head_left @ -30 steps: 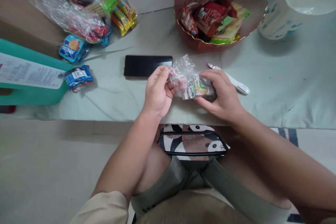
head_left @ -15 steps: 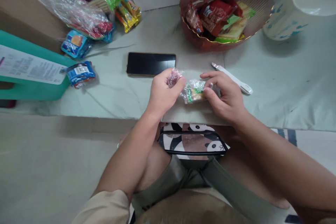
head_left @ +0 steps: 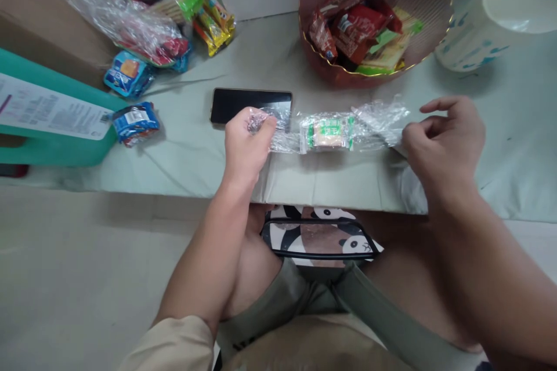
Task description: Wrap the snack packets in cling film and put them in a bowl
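Note:
A clear plastic wrapper (head_left: 378, 119) is stretched between my two hands. Within it lies a small packaged snack (head_left: 328, 132) with green print and a pale yellowish filling. My left hand (head_left: 248, 142) is closed on the crumpled left end of the wrapper, just over the corner of a black phone (head_left: 248, 105). At the other end, my right hand (head_left: 446, 145) pinches the film between thumb and bent index finger. A white utility knife lies mostly hidden beneath the wrapper and the right hand.
A pink gold-rimmed bowl (head_left: 313, 64) with several wrapped snacks stands at the back, beside a white cup (head_left: 474, 40). To the left are a blue snack packet (head_left: 136, 123), a teal container (head_left: 56, 145) and a pile of plastic-wrapped snacks (head_left: 130, 23). The table's front edge runs below my hands.
My right hand has moved far to the right, drawing the wrapper out long. My left hand has shifted slightly left. The snack now lies in the stretched film between them.

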Motion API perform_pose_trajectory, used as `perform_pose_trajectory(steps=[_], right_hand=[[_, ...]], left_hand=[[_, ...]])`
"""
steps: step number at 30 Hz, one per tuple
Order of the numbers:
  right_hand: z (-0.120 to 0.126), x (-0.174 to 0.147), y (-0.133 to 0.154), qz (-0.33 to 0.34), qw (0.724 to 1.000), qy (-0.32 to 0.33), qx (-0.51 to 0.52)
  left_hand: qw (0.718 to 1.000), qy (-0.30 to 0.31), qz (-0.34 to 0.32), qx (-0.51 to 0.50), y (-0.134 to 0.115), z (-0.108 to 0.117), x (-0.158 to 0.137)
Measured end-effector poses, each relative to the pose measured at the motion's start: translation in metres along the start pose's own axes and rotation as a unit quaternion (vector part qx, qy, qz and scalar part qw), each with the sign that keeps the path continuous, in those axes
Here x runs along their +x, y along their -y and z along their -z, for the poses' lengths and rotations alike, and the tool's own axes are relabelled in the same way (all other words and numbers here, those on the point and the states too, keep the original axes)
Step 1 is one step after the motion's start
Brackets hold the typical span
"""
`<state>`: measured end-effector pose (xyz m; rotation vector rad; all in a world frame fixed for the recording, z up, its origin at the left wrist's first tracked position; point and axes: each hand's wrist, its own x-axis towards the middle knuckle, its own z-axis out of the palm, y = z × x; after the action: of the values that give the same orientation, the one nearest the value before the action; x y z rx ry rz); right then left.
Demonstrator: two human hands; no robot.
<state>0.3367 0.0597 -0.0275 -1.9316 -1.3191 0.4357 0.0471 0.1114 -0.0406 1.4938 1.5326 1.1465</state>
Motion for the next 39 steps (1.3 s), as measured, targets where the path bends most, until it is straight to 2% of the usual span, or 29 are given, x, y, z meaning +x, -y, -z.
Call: perform_pose_trajectory(steps=[3,6,8,10,11,12,14,16,19,23,25,27,30,35,37,39], right_hand=[[0.006,0.003,-0.001,0.027,0.995,-0.02,-0.094],[0.005,0.0,0.007,0.142,0.978,-0.101,-0.116],[-0.001,-0.005,0.014,0.255,0.957,-0.107,-0.083],[-0.011,-0.008,0.018,0.344,0.935,-0.065,-0.055],[-0.016,-0.009,0.019,0.361,0.93,-0.043,-0.057],[-0.021,-0.008,0.018,0.358,0.931,-0.022,-0.068],[-0.027,-0.003,0.015,0.31,0.945,0.013,-0.106],[-0.027,0.002,0.012,0.259,0.958,0.034,-0.117],[-0.021,0.003,0.013,0.231,0.97,0.034,-0.075],[-0.017,-0.001,0.019,0.229,0.973,-0.033,-0.009],[-0.019,-0.001,0.019,0.236,0.971,-0.033,-0.001],[-0.021,0.001,0.017,0.246,0.969,0.005,-0.01],[-0.024,0.003,0.015,0.232,0.97,0.061,-0.044],[-0.021,0.003,0.014,0.211,0.977,0.021,-0.019],[-0.02,0.003,0.012,0.206,0.978,0.024,-0.017],[-0.02,0.004,0.01,0.21,0.977,0.002,-0.026]], left_hand=[[0.997,-0.075,0.011,0.018,-0.004,0.002,0.0],[0.986,-0.137,-0.078,0.057,-0.012,0.004,-0.002],[0.979,-0.105,-0.151,0.088,-0.017,0.005,-0.004],[0.973,-0.023,-0.192,0.125,-0.02,0.003,-0.005],[0.97,0.021,-0.196,0.144,-0.02,0.003,-0.005],[0.965,0.062,-0.196,0.162,-0.02,0.002,-0.005],[0.957,0.126,-0.187,0.185,-0.02,0.002,-0.004],[0.952,0.156,-0.185,0.188,-0.019,0.004,-0.003],[0.959,0.13,-0.19,0.164,-0.019,0.009,-0.001],[0.971,0.077,-0.19,0.123,-0.018,0.012,0.002],[0.971,0.096,-0.174,0.131,-0.017,0.012,0.003],[0.969,0.125,-0.153,0.147,-0.017,0.011,0.003],[0.974,0.114,-0.14,0.137,-0.019,0.01,0.002],[0.983,0.055,-0.135,0.108,-0.019,0.012,0.004],[0.982,0.06,-0.14,0.112,-0.015,0.013,0.004],[0.97,0.098,-0.179,0.132,-0.011,0.014,0.003]])
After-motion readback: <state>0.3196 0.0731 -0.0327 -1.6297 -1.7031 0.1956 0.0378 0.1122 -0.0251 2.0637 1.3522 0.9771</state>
